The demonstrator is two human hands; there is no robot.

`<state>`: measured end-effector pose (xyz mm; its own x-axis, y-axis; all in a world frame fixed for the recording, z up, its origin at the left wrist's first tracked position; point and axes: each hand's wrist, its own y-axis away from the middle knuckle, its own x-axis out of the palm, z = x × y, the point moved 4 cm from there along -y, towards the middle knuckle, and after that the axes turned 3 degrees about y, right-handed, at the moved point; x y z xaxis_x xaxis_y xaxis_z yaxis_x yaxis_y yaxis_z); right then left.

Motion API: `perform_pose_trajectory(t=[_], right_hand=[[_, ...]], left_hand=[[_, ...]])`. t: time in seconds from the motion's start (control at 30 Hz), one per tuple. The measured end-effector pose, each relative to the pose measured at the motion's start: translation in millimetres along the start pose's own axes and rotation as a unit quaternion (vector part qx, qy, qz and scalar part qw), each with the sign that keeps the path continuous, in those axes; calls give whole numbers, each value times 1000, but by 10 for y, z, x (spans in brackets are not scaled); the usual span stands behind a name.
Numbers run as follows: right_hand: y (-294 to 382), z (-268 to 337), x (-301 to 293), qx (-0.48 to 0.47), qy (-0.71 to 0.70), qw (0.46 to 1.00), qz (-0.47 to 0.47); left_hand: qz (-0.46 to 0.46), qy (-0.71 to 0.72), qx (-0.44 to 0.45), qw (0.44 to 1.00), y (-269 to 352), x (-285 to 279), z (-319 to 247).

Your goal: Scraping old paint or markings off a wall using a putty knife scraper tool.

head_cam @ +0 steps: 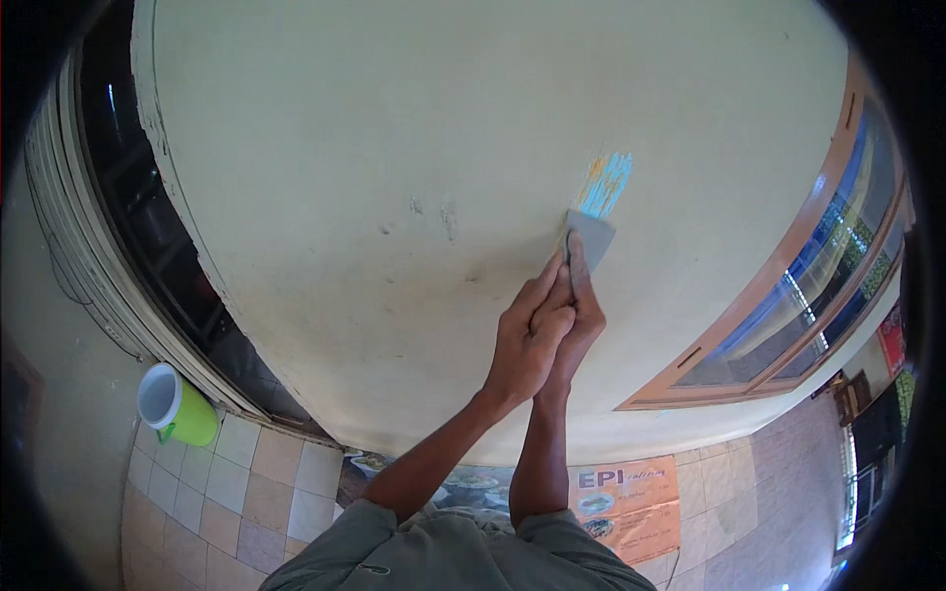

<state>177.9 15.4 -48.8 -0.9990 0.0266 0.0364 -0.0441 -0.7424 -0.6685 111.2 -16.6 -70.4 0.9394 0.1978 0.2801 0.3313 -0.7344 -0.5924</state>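
Both my hands are together on a flat grey scraper blade (591, 238), whose wide edge lies against a pale painted wall (332, 148). My right hand (586, 310) grips it, one finger stretched along the blade; the handle is hidden. Against it presses my left hand (526, 347), its fingertips reaching to the blade's lower left side. Just above the blade's edge is a scraped patch (607, 185) that shows streaks of bright blue and orange. Small dents and dark scuffs (448, 218) mark the wall to the left.
A wood-framed window (746, 310) is at the right, and a dark opening (159, 214) at the left. A green bucket (194, 421) with a white rim stands on the tiled floor (236, 462). A printed banner (635, 547) lies along the wall's foot.
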Motion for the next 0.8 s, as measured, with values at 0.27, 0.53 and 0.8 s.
perform_pose_trajectory(t=[0.27, 0.53, 0.8], right_hand=[[72, -178, 15, -62, 22, 998, -18], [-78, 57, 17, 44, 10, 998, 40], [-124, 65, 40, 3, -12, 1000, 5]], left_hand=[[4, 25, -28, 999, 147, -13, 133], [20, 34, -15, 999, -81, 44, -127], [28, 1, -16, 999, -115, 29, -112]])
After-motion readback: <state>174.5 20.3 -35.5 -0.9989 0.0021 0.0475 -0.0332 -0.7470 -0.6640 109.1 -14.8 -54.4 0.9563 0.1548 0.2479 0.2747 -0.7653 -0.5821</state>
